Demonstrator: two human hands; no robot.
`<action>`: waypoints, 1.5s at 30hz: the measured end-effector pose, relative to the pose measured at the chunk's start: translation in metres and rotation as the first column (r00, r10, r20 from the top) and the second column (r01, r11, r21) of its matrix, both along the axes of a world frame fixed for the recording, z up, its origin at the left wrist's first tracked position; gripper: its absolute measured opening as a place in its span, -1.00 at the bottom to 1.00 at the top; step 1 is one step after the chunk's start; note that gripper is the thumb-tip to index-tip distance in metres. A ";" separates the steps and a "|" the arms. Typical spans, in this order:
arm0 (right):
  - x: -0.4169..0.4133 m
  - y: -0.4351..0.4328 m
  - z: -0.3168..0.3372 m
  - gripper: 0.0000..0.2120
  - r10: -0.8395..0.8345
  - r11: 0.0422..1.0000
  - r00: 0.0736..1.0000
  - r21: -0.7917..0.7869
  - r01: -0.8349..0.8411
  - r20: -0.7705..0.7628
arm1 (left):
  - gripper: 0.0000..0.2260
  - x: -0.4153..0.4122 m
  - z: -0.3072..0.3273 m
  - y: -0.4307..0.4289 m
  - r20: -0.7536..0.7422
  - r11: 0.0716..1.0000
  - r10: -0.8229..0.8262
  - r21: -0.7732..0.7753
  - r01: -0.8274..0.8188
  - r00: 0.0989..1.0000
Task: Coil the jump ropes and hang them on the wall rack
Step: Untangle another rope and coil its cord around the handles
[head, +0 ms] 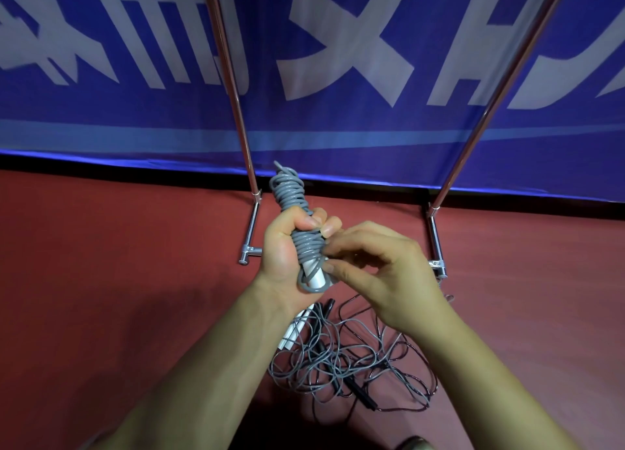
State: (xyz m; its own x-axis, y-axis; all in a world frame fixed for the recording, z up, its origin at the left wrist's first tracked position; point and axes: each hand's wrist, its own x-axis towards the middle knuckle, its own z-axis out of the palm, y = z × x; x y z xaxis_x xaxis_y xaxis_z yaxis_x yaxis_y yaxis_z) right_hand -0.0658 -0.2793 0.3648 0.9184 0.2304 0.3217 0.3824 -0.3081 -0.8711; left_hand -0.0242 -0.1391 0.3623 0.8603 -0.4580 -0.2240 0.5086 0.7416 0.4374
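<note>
My left hand (pixel 287 246) is wrapped round the coiled grey jump rope (pixel 297 219) — its wound top sticks up past my knuckles. My right hand (pixel 378 267) pinches the cord by the white handles (pixel 316 273) below — more tangled ropes (pixel 341 358) lie on the red floor (pixel 118 263).

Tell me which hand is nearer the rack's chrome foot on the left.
Left. The left hand, gripping the coiled grey jump rope, is just right of that foot; the right hand is farther right, past the rope.

blue banner (pixel 338 138) with white lettering, red floor (pixel 101 280)
</note>
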 end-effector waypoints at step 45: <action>-0.007 -0.011 0.005 -0.79 0.059 0.941 0.995 -0.328 -0.083 -0.083 | -0.74 -0.002 -0.004 -0.002 -0.102 0.909 -0.230 0.332 0.251 0.968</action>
